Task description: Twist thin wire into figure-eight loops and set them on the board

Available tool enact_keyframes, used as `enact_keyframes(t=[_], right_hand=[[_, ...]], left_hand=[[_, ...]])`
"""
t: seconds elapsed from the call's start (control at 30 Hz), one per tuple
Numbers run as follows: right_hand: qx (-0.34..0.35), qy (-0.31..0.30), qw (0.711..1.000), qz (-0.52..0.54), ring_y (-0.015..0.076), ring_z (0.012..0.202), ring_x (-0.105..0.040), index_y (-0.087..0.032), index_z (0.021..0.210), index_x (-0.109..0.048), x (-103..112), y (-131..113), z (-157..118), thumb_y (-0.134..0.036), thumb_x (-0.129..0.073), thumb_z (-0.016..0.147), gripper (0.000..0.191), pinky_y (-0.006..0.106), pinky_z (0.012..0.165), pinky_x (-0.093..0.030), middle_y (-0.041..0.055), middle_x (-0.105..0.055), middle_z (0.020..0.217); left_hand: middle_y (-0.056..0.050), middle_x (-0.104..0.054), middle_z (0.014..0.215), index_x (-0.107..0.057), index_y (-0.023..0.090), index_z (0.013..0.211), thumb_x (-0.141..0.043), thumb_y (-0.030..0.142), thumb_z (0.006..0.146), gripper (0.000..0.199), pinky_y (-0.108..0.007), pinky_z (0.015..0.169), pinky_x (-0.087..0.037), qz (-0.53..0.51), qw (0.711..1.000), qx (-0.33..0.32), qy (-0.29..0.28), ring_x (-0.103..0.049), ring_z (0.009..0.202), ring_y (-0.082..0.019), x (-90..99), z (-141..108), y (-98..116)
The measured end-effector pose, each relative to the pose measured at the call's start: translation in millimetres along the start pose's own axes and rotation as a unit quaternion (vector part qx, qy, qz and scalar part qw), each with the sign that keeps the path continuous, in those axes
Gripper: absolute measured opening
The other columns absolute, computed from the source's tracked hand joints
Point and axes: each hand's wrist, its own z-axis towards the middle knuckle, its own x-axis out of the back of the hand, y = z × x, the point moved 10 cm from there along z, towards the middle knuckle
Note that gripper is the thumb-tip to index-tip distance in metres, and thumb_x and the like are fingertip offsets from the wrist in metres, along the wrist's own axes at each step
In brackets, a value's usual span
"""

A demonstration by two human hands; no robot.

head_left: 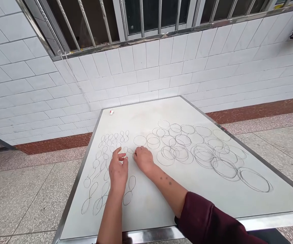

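Right now my left hand (118, 171) is resting on the white tabletop (146, 211), fingers (119, 156) parted — my right hand (143, 159) is curling narrow beside it. I can't tell if either is holding anything among the pencil loops (179, 152).

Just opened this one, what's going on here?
A person has both bare hands down on a white, metal-edged table, among grey hand-drawn ovals. The left hand and right hand sit close together at the middle of the drawings, and the fingers rest near small loops. Whether either hand holds anything can't be told. A small white and red object lies by the far edge.
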Motion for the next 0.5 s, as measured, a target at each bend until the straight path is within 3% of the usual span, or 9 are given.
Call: enact_keyframes(t=[0.17, 0.27, 0.5], right_hand=[[-0.006, 0.02, 1.0, 0.023, 0.0209, 0.087, -0.062, -0.017, 0.095, -0.06, 14.4, 5.4, -6.8, -0.019, -0.047, 0.095, 0.013, 0.03, 0.068, -0.041, 0.0105, -0.066, 0.099], [0.012, 0.052, 0.992, 0.11, 0.018, 0.081, -0.061, -0.019, 0.094, -0.056, 27.9, 2.9, -15.0, -0.023, -0.046, 0.096, 0.011, 0.028, 0.064, -0.041, 0.0064, -0.065, 0.096], [0.095, 0.066, 0.96, 0.253, 0.0173, 0.074, -0.056, -0.021, 0.088, -0.053, 33.3, -13.6, -25.9, -0.024, -0.049, 0.092, 0.007, 0.03, 0.065, -0.043, 0.0028, -0.062, 0.087]], left_hand=[[-0.007, -0.073, 0.104, -0.057, 0.026, 0.123, -0.06, 0.019, 0.079, 0.045, -0.036, 0.074, -0.045, -0.036, 0.999, 0.012, 0.008, -0.064, 0.086, -0.023, -10.4, 3.3, -0.3], [-0.007, -0.072, 0.104, -0.056, 0.026, 0.125, -0.061, 0.022, 0.081, 0.044, -0.037, 0.079, -0.047, -0.063, 0.998, 0.017, 0.006, -0.065, 0.092, -0.023, -14.2, 2.4, 1.6], [-0.006, -0.074, 0.094, -0.057, 0.023, 0.122, -0.071, 0.028, 0.078, 0.046, -0.043, 0.093, -0.048, -0.264, 0.963, 0.056, 0.018, -0.069, 0.092, -0.022, -19.5, 4.4, -10.0]])
